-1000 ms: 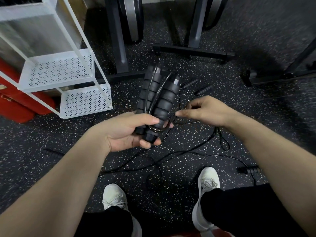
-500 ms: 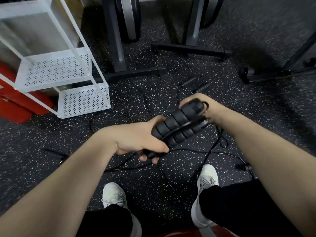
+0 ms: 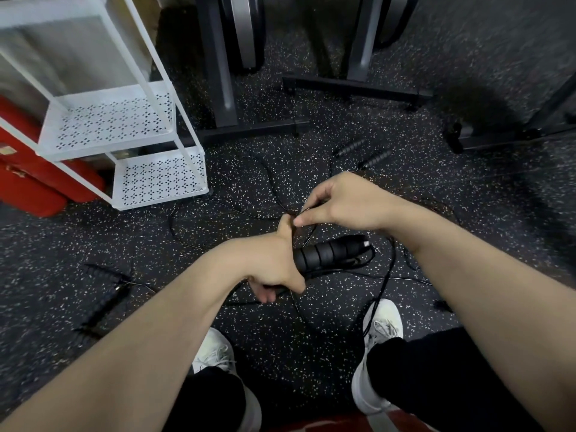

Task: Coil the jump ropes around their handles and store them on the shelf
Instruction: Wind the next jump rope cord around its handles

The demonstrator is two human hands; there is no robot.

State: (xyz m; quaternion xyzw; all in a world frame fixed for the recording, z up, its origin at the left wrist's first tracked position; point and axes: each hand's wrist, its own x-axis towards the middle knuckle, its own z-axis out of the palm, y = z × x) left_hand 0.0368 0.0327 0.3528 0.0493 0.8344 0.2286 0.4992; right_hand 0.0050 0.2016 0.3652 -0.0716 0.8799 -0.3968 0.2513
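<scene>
Left hand point(image 3: 274, 263) gripped the handles point(image 3: 330, 255) w/ rope point(image 3: 385, 275) trailing to the floor, right hand point(image 3: 339, 202) just beyond pinched the cord, so best kept taut & wound evenly; shelf point(image 3: 156, 179) waited farther left.

You are standing in a gym: speckled black rubber flooring point(image 3: 436, 194) runs underfoot, dark steel bases of exercise machines point(image 3: 355, 87) rise ahead, jump rope handles point(image 3: 349, 148) lie scattered about, and a white perforated shelf point(image 3: 118, 120) stands beside red padding point(image 3: 34, 182).
</scene>
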